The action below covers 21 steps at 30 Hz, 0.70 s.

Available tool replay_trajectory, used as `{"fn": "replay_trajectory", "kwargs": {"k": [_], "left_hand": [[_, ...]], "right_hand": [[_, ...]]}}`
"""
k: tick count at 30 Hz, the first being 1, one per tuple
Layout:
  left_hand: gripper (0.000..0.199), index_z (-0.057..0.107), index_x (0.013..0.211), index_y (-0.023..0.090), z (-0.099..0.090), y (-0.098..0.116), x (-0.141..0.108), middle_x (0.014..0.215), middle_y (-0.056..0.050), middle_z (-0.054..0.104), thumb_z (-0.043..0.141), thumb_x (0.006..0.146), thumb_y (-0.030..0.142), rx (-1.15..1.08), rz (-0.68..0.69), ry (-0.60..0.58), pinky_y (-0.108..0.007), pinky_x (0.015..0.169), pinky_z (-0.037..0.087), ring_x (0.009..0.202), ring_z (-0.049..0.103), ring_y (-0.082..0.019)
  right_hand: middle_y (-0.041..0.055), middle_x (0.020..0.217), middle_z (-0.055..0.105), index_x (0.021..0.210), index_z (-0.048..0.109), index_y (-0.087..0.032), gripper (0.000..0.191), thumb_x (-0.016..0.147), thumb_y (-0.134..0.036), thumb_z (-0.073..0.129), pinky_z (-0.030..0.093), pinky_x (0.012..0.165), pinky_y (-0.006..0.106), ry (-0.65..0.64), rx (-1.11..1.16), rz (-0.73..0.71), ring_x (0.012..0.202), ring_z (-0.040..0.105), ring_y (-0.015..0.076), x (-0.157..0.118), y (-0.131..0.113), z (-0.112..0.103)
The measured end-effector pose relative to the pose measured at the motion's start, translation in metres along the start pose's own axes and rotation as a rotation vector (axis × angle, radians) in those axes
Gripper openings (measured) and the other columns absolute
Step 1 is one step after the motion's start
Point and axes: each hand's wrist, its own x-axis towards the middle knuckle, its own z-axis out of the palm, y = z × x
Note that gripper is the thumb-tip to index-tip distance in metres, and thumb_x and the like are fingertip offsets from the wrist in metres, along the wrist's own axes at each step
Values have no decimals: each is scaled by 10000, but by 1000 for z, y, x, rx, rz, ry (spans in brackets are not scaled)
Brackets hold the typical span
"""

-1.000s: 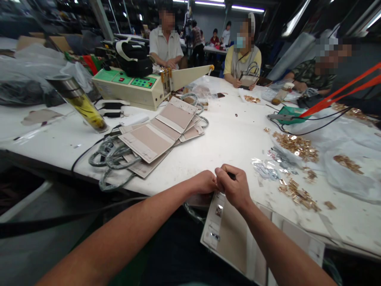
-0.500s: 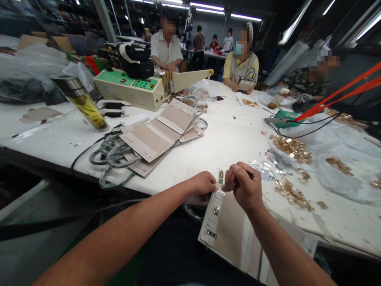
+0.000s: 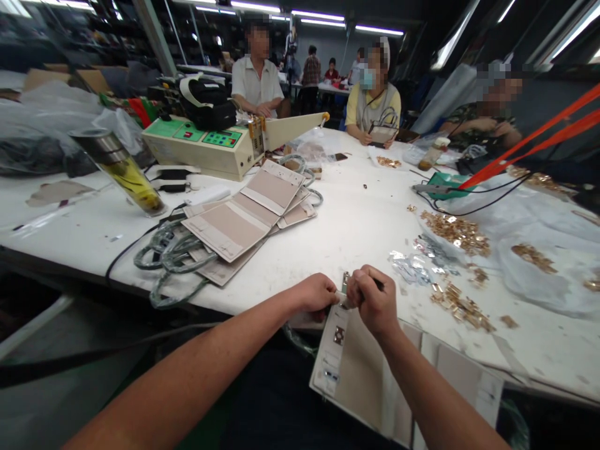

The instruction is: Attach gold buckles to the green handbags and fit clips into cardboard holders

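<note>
A beige panel [image 3: 363, 369] with metal fittings along its left strip lies over the table's front edge. My left hand [image 3: 319, 294] is closed on the panel's upper left corner. My right hand [image 3: 374, 297] is a fist round a dark-handled tool [image 3: 379, 284], mostly hidden in the fingers, its lower end at the same corner. Just beyond the corner stands a small metal clasp [image 3: 345, 280], partly covered by the right hand.
Stacked beige panels [image 3: 229, 228] with looped handles lie left of centre. Behind are a bottle [image 3: 124, 172] and a cream machine [image 3: 201, 147]. Gold metal pieces [image 3: 457, 231] lie at right, near a green-handled tool [image 3: 440, 187]. People sit across the table.
My right hand has moved slightly left and down, closer to my left hand at the panel's corner. The whole view has shifted a little.
</note>
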Motion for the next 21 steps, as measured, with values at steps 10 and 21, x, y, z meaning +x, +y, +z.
{"fn": "replay_trajectory", "kwargs": {"k": [10, 21], "left_hand": [[165, 467, 597, 196, 0, 0, 2, 457, 49, 436, 539, 738, 242, 86, 34, 68, -222, 423, 361, 403, 489, -127], [209, 660, 755, 185, 1, 9, -34, 741, 14, 648, 538, 868, 312, 521, 407, 284, -243, 624, 342, 732, 564, -145]], "right_hand": [[-42, 514, 464, 557, 466, -212, 425, 907, -423, 581, 343, 543, 258, -20, -413, 45, 538, 446, 131, 10, -3, 1], [51, 1049, 765, 1076, 798, -304, 326, 836, -403, 600, 481, 902, 347, -266, -1137, 239, 1000, 688, 271, -38, -4, -108]]}}
